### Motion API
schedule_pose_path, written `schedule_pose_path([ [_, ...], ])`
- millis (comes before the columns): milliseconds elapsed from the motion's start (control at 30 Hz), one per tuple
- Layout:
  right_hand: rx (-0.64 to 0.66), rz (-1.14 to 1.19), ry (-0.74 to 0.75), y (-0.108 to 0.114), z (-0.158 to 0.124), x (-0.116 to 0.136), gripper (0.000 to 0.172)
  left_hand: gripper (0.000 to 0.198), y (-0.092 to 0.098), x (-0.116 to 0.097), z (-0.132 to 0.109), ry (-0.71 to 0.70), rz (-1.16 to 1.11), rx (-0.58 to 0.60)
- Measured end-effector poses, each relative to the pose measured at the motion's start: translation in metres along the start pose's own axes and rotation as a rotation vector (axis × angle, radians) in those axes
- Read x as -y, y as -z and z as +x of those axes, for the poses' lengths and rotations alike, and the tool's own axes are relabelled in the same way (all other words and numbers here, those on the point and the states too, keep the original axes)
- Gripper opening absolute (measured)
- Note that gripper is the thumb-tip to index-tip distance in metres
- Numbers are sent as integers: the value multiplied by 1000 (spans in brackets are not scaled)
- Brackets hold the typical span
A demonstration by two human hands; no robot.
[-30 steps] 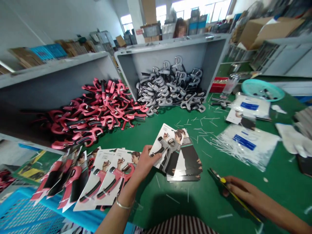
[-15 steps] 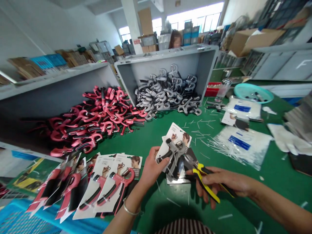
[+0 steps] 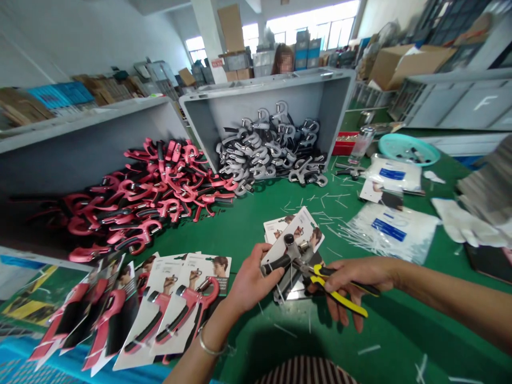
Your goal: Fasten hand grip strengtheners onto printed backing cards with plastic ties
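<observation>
My left hand point(image 3: 255, 280) is closed around a grey hand grip strengthener point(image 3: 286, 261) lying on its printed backing card point(image 3: 306, 224). The card is tilted up from the table. My right hand point(image 3: 352, 285) holds yellow-and-black pliers point(image 3: 340, 298), fingers wrapped around the handles. The plier jaws reach the grey grip near its middle; whether they bite on anything is too small to tell. A thin white strip hangs below the grip. Under the held card more printed cards point(image 3: 274, 228) lie on the green table point(image 3: 240, 234).
Carded pink grips point(image 3: 188, 309) stand at the left front. Behind them a tipped grey crate point(image 3: 100, 125) spills pink grips; another point(image 3: 320, 101) holds grey ones. Plastic bags point(image 3: 394, 229) with white ties, a turquoise dish point(image 3: 408, 146) and a white glove point(image 3: 464, 221) lie right. A person point(image 3: 283, 60) is behind.
The pliers have moved in against the grey grip, their jaws now touching its middle. My left hand has turned the card and grip clockwise, uncovering the card beneath.
</observation>
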State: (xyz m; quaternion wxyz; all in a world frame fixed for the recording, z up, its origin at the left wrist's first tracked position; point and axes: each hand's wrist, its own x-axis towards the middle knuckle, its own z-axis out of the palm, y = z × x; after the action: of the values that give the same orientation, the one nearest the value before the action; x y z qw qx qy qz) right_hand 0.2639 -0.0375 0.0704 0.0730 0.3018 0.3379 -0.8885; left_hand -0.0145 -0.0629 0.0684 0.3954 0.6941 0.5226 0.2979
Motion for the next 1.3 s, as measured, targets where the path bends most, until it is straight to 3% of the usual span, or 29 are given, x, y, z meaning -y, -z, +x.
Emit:
schedule_pose_path([
  [200,63,-31,-91,4,1,9,50,35,3,-3,2,8,53,12],
  [333,17,-75,-59,-4,-5,19,35,35,4,-6,3,-27,53,22],
  [433,-45,-168,-38,-9,-5,18,36,34,4,-5,4,-29,23,7],
  [600,-341,-454,103,-11,3,6,33,32,-1,3,10,64,-214,-80],
  [767,-814,-1175,276,-24,-1,-2,16,37,-10,12,14,249,-517,-107],
  [867,-776,-1417,359,-46,-3,-12,19,38,-17,16,18,323,-636,-261],
  [933,-702,-1388,413,-62,3,-22,22,40,-22,16,20,341,-774,-440],
  [1000,-757,-1275,455,-72,16,-30,23,39,-26,12,21,305,-935,-554],
  [1167,-1152,-1099,502,-68,61,-32,35,37,-36,-15,14,152,-1095,-610],
  [1300,-1249,-1085,588,-64,83,-29,35,35,-41,-28,7,143,-1022,-665],
])
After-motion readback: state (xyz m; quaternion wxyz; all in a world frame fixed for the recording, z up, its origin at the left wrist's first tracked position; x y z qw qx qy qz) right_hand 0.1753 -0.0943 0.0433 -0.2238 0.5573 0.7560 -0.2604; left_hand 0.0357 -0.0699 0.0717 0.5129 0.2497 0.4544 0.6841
